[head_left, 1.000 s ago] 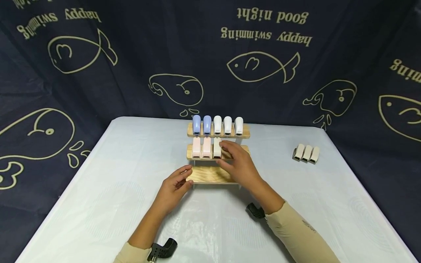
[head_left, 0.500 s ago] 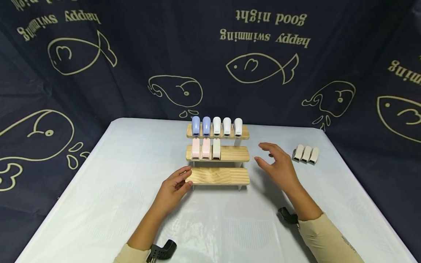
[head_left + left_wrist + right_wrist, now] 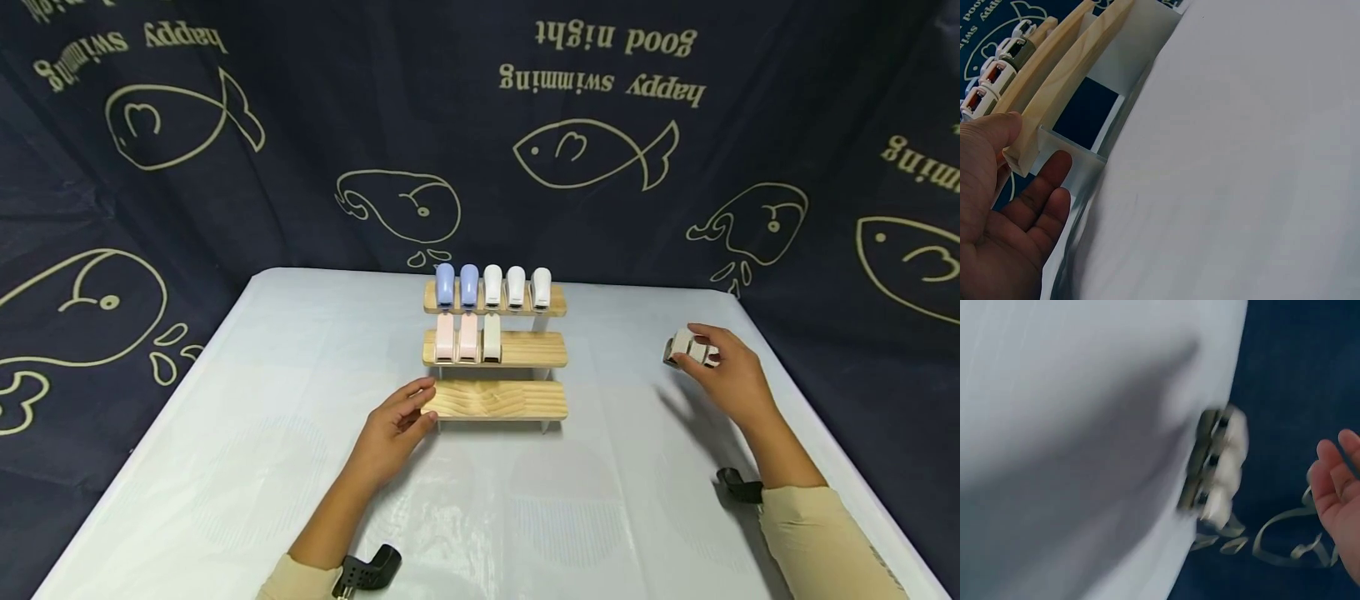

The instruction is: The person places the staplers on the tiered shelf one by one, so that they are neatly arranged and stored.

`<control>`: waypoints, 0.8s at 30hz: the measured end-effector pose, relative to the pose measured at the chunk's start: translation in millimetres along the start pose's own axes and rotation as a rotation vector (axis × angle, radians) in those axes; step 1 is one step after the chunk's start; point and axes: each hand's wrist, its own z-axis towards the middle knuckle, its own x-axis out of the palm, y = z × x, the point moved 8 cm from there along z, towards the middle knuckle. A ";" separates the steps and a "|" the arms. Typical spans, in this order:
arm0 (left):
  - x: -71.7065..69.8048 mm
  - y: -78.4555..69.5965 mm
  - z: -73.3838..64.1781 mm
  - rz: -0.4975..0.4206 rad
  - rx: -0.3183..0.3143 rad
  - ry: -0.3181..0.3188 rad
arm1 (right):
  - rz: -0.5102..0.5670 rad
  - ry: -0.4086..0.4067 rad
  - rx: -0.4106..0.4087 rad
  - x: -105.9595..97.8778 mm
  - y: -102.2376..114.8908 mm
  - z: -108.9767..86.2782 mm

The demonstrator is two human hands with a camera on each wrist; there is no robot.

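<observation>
A three-tier wooden display stand point(image 3: 525, 400) stands mid-table. My left hand point(image 3: 397, 427) holds the left end of its lowest board, thumb and fingers at opposite edges; the left wrist view shows the fingers point(image 3: 1054, 178) bent beside the board's end. On the top board are blue mini staplers point(image 3: 446, 286) and white ones point(image 3: 515, 287); on the middle board, two pink ones point(image 3: 445, 337) and a pale grey-green one point(image 3: 492, 337). At the right, my right hand point(image 3: 731, 375) is over three off-white staplers point(image 3: 1225, 469), fingers spread and partly covering them from above.
A white cloth covers the table point(image 3: 225, 400). Behind it hangs a dark blue curtain point(image 3: 315, 225) with fish drawings and lettering. A black wrist mount point(image 3: 738, 485) sits at the right sleeve and another wrist mount point(image 3: 371, 571) at the left.
My right hand has let go of the grey-green stapler on the middle board and moved right to the three off-white staplers. The left hand has stayed at the stand's end.
</observation>
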 end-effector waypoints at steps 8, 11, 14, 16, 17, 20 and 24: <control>-0.6 0.8 -0.3 -0.005 0.001 0.000 | 0.022 0.149 0.132 -1.2 -65.7 1.5; -0.5 0.7 -0.4 -0.006 0.004 0.003 | 0.012 0.201 0.189 -0.7 -84.7 1.5; -0.8 0.6 -0.3 0.000 0.011 0.004 | 0.001 0.253 0.227 1.5 -99.5 2.4; -1.1 0.0 -0.1 0.004 0.015 0.004 | -0.002 0.289 0.248 4.3 -107.2 3.2; -1.3 -0.4 0.0 0.005 0.018 0.003 | -0.003 0.305 0.252 6.0 -110.0 3.8; -1.4 -1.0 0.1 0.010 0.028 0.001 | 0.008 0.349 0.280 11.0 -118.7 4.7; -1.6 -0.5 -0.3 0.014 0.041 -0.005 | 0.014 0.389 0.309 15.8 -126.5 5.5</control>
